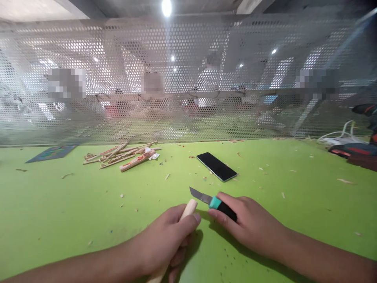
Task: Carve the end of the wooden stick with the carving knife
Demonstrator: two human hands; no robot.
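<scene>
My left hand (171,237) is closed around a pale wooden stick (189,209), whose rounded upper end sticks out past the thumb; its lower end shows below the palm at the frame's bottom edge. In my right hand (247,218) is a carving knife (216,202) with a black and teal handle. Its angled blade points up and left, just above and beside the stick's tip, and seems apart from it. Beyond the hands a black smartphone (217,166) lies flat on the green table (88,212).
Several carved sticks and wood pieces (123,155) are piled at the back left, with a crumpled white tissue (153,155) beside them. A flat dark sheet (51,153) lies farther left. A perforated metal screen (176,78) closes off the back. A power tool (357,151) and white cable (338,135) sit far right.
</scene>
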